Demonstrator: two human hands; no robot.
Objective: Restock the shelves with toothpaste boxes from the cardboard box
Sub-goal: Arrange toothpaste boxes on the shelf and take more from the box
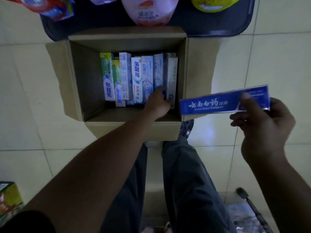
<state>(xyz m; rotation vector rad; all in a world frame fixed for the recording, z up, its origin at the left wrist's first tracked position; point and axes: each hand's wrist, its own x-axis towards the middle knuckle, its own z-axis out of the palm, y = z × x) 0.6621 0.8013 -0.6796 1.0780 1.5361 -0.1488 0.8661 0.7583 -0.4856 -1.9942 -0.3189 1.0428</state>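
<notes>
Tile floor (30, 98), dim light. At the top is a dark shelf base (218, 26) carrying a pink jug (148, 10) and a yellow-green tub (212, 5). No toothpaste slot is in view, so I can't tell where the stock goes.

Cardboard box (84, 78) sits on the floor against that base, flaps folded outward so the opening stays clear for reaching in. The person stands over it, legs at the near flap, one shoe (186, 129) just beside the box corner.

Row of toothpaste boxes (136, 78) stands on edge inside, packed side by side against the right wall, with a gap at the left. On edge means each near end can be pinched and drawn out singly. Green ones are on the left, white and blue in the middle, silver box (172, 73) last on the right.

Right hand (265, 125) is outside the carton and well clear of it. Thumb on top and fingers curled under clamp one end of a dark blue toothpaste box (218, 102). It's held flat with the label up, probably parked there so the other hand can pull a second one.

Left hand (157, 103) is down in the carton. Thumb and fingers are pinched on the near end of the grey-blue box (166, 71), next to the silver one. It isn't lifted yet and sits level with its neighbours.

Judgement: early in the restock, most stock still in the carton.
</notes>
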